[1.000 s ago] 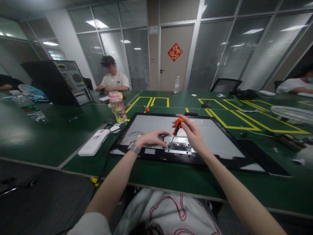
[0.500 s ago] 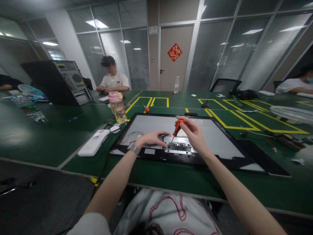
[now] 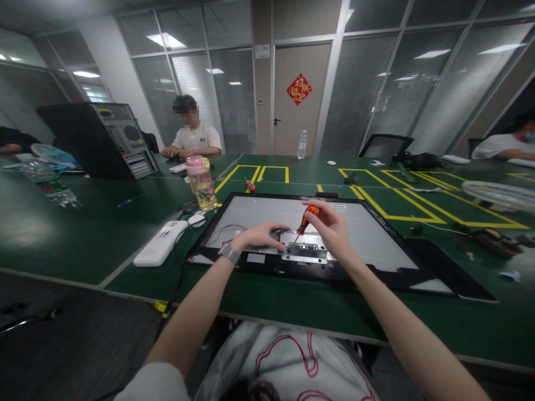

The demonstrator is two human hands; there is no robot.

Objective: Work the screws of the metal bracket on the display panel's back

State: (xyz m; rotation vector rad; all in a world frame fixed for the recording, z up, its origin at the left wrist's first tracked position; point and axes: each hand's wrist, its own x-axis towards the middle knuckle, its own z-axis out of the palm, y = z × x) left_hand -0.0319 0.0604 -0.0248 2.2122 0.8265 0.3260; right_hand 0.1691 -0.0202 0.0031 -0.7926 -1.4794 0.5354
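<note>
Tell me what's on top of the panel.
On the panel sits a metal bracket, with wires to its left. The left hand is at the bracket's left end; the right hand holds a screwdriver over it. What the hands cover can't be seen.

A green table (image 3: 271, 303) is carrying a black-framed panel (image 3: 376, 239) beneath the grip of the right hand (image 3: 332, 228). Left of that grip, a white device (image 3: 159, 245) and a pink-lidded bottle (image 3: 203, 186) are resting, with a black computer case (image 3: 83, 139) standing farther left. Beyond the grip, a clear bottle (image 3: 301, 146) is standing; well right, probably a racket (image 3: 501, 194) is lying, blurred.
</note>
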